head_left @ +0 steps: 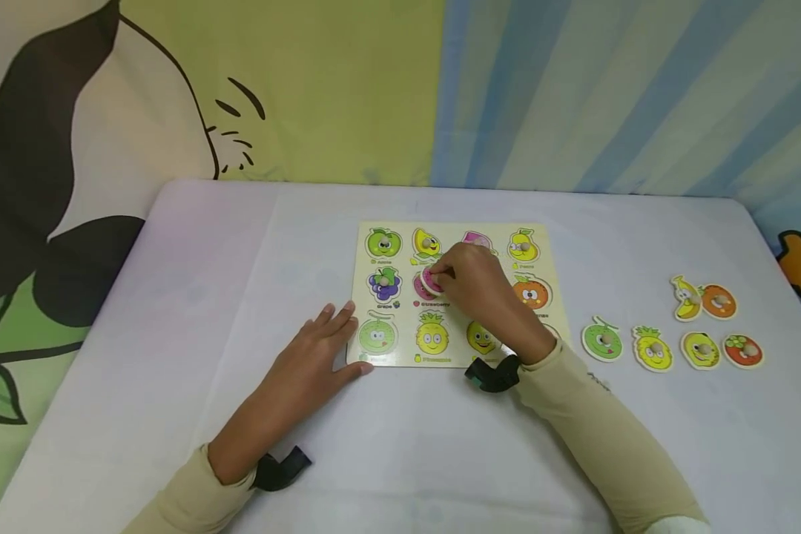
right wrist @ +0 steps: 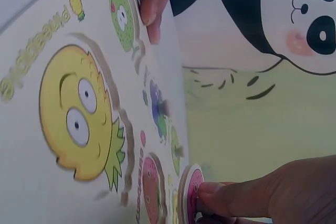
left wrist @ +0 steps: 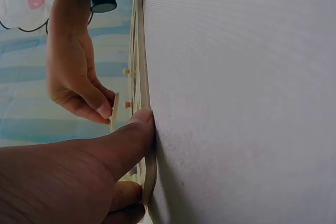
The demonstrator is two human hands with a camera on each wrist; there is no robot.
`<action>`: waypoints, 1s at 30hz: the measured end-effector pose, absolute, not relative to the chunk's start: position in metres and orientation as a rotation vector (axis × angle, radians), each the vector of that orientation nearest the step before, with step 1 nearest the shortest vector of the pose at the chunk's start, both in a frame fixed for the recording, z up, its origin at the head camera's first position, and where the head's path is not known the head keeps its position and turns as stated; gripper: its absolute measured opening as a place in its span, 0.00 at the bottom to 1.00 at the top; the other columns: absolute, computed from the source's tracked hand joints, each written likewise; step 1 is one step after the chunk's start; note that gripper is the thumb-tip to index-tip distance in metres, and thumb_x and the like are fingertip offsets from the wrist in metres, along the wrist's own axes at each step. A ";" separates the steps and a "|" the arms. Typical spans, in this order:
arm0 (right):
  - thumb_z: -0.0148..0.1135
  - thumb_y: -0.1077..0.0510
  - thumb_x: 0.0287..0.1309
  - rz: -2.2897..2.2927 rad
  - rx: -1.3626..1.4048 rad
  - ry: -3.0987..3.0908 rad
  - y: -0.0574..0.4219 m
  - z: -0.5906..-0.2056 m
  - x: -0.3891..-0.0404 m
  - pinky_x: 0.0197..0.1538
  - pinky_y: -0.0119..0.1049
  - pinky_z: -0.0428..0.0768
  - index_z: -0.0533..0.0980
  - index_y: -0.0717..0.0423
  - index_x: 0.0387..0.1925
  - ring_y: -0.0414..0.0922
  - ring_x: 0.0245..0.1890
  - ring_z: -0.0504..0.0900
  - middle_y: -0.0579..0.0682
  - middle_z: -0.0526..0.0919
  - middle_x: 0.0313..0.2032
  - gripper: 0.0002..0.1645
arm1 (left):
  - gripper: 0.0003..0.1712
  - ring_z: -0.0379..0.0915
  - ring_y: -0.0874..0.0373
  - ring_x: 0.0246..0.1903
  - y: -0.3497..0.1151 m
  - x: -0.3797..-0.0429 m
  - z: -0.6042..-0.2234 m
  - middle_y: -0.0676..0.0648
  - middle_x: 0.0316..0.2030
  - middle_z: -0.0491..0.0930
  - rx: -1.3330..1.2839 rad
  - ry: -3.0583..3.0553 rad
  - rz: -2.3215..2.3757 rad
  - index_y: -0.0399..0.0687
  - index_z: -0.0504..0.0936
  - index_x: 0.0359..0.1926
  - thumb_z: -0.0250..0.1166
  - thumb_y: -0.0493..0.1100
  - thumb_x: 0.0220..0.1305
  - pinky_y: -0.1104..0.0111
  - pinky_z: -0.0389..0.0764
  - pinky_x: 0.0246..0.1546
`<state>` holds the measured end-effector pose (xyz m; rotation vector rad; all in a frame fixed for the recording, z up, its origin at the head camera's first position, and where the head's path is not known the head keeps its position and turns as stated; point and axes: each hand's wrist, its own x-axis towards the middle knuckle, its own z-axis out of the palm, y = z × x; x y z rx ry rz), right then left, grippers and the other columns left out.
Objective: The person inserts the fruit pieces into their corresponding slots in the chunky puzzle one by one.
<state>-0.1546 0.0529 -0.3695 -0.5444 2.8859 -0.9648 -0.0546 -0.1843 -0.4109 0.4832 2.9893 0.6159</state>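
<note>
A cream fruit puzzle board (head_left: 405, 326) lies on the white table. My right hand (head_left: 477, 278) pinches a pink strawberry piece (head_left: 431, 282) by its knob. That piece stands tilted, just over the strawberry recess (right wrist: 151, 187) and apart from the board in the right wrist view. With fingers spread, my left hand (head_left: 310, 363) touches the board's lower left corner, its thumb (left wrist: 137, 129) on the edge. Apple (head_left: 383, 243) and grape (head_left: 383, 285) pieces with knobs sit in the board. The pineapple recess (right wrist: 79, 114) shows its printed face. My right forearm hides the board's lower right corner.
Right of the board lie loose knobbed pieces: a melon (head_left: 602, 340), a pineapple (head_left: 653, 349), a round yellow fruit (head_left: 700, 351), a red one (head_left: 743, 351), a banana (head_left: 687, 298) and an orange (head_left: 719, 302). A printed cloth (head_left: 347, 89) hangs behind the table.
</note>
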 end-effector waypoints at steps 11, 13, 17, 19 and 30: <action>0.62 0.70 0.58 -0.922 -0.538 2.874 0.040 -0.372 -0.156 0.35 0.36 0.73 0.86 0.64 0.36 0.47 0.39 0.79 0.55 0.84 0.38 0.08 | 0.45 0.54 0.36 0.68 -0.184 -0.053 -0.412 0.39 0.68 0.63 0.500 2.990 0.632 0.33 0.73 0.63 0.78 0.50 0.48 0.43 0.61 0.63; 0.63 0.70 0.58 -0.916 -0.530 2.876 0.040 -0.373 -0.156 0.35 0.36 0.73 0.86 0.64 0.36 0.47 0.39 0.79 0.55 0.84 0.38 0.08 | 0.45 0.54 0.36 0.68 -0.184 -0.053 -0.412 0.39 0.68 0.63 0.501 2.991 0.632 0.33 0.73 0.63 0.79 0.50 0.48 0.43 0.61 0.63; 0.63 0.70 0.58 -0.896 -0.532 2.882 0.041 -0.378 -0.157 0.37 0.36 0.75 0.86 0.63 0.36 0.47 0.40 0.80 0.55 0.84 0.37 0.08 | 0.45 0.54 0.36 0.68 -0.184 -0.054 -0.412 0.39 0.68 0.64 0.503 2.993 0.632 0.33 0.73 0.63 0.79 0.50 0.47 0.43 0.61 0.62; 0.63 0.70 0.58 -0.890 -0.539 2.881 0.041 -0.380 -0.157 0.35 0.35 0.75 0.86 0.63 0.36 0.47 0.39 0.79 0.55 0.84 0.38 0.08 | 0.45 0.55 0.36 0.68 -0.184 -0.054 -0.412 0.39 0.68 0.64 0.506 2.997 0.634 0.34 0.73 0.63 0.79 0.50 0.47 0.43 0.61 0.62; 0.62 0.69 0.60 -0.846 -0.531 2.869 0.037 -0.386 -0.157 0.35 0.34 0.76 0.86 0.63 0.38 0.46 0.38 0.77 0.54 0.83 0.40 0.08 | 0.45 0.55 0.36 0.68 -0.185 -0.055 -0.411 0.38 0.68 0.64 0.520 3.005 0.620 0.33 0.73 0.63 0.79 0.49 0.47 0.43 0.62 0.62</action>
